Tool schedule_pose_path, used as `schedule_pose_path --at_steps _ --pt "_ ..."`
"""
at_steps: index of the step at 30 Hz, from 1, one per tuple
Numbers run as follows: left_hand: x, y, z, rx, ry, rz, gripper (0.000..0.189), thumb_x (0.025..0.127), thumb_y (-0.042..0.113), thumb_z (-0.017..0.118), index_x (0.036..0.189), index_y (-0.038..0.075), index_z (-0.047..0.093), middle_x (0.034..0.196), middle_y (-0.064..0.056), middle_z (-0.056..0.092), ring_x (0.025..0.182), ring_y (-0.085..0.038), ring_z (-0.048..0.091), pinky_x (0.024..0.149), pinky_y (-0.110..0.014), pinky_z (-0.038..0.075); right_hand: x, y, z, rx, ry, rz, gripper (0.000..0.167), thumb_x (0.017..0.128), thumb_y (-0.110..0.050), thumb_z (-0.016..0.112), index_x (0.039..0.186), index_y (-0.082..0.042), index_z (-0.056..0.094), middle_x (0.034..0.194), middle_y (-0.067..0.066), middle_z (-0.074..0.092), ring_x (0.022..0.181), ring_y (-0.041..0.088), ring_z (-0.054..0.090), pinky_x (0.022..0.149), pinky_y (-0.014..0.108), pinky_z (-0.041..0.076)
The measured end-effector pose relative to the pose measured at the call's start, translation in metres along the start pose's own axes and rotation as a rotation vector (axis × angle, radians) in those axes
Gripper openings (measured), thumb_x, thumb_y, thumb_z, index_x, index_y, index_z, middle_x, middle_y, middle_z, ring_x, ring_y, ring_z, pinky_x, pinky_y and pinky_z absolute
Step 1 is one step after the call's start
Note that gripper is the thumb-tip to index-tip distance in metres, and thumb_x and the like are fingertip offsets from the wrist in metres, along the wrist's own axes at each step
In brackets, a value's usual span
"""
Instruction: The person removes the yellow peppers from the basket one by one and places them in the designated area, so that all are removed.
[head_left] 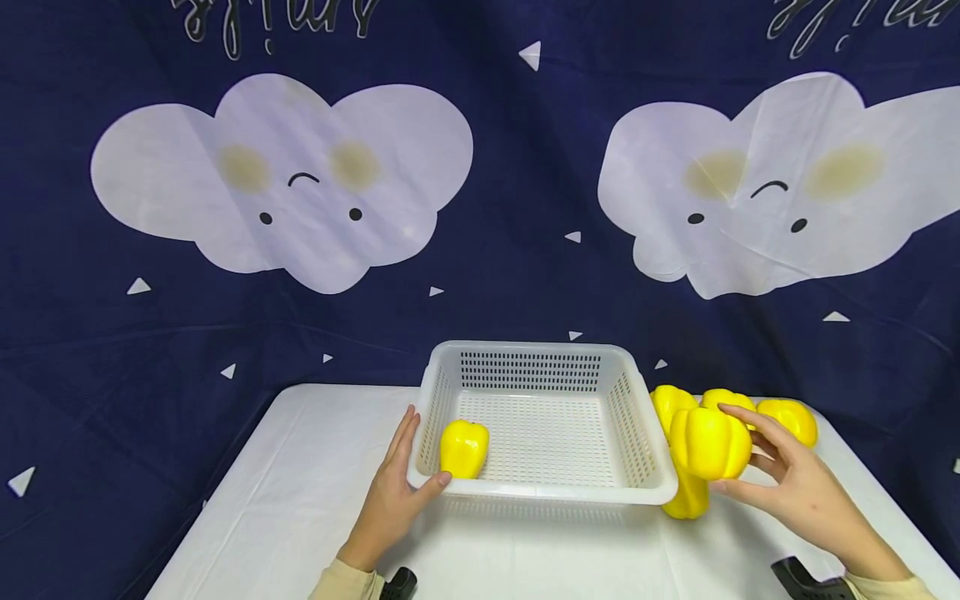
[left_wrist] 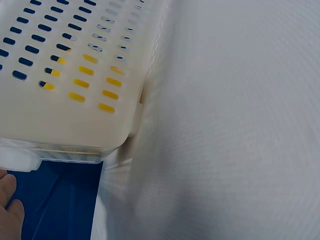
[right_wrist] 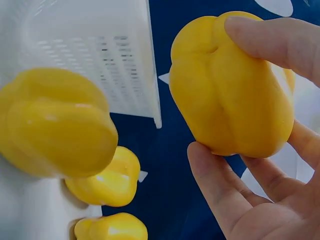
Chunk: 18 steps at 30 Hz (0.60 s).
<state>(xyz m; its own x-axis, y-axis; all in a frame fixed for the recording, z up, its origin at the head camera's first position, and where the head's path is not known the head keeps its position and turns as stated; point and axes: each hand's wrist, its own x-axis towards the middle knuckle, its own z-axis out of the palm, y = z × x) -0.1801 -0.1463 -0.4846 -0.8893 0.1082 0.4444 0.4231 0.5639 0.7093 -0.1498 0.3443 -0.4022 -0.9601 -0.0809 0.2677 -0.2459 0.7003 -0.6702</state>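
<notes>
A white perforated plastic basket stands on the table with one yellow bell pepper inside at its front left. My left hand holds the basket's front left corner, thumb at the front rim and fingers along the left side. At the basket's right, my right hand grips another yellow bell pepper between thumb and fingertips, raised above several more yellow peppers. Of those, one pepper lies against the basket's right side, partly hidden by the held one. Only fingers of my left hand show in the left wrist view.
The white-covered table ends just behind the basket and peppers. A dark blue cloth with white clouds and small triangles hangs behind it. Behind the held pepper lie other peppers, including one at the far right.
</notes>
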Motion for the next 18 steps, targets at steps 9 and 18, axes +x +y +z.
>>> schedule_pose_path --at_steps 9,18 --pt "-0.001 -0.001 0.0 0.012 0.005 0.01 0.091 0.088 0.034 0.077 0.158 0.003 0.027 0.167 -0.004 0.018 0.149 -0.035 0.026 0.114 -0.06 0.029 -0.007 0.015 -0.002 0.008 0.012 0.014 0.096 0.075 -0.018 0.091 0.155 -0.015 0.038 0.145 0.024 0.039 0.106 -0.025 0.037 0.081 0.0 0.043" --pt "-0.001 -0.001 0.0 0.026 0.009 0.02 0.091 0.088 0.034 0.076 0.158 0.003 0.027 0.167 -0.004 0.019 0.149 -0.036 0.027 0.113 -0.061 0.03 -0.013 0.026 -0.002 -0.002 0.013 0.083 0.099 0.075 -0.02 0.091 0.156 -0.012 0.034 0.145 0.027 0.038 0.101 -0.027 0.034 0.077 0.001 0.045"
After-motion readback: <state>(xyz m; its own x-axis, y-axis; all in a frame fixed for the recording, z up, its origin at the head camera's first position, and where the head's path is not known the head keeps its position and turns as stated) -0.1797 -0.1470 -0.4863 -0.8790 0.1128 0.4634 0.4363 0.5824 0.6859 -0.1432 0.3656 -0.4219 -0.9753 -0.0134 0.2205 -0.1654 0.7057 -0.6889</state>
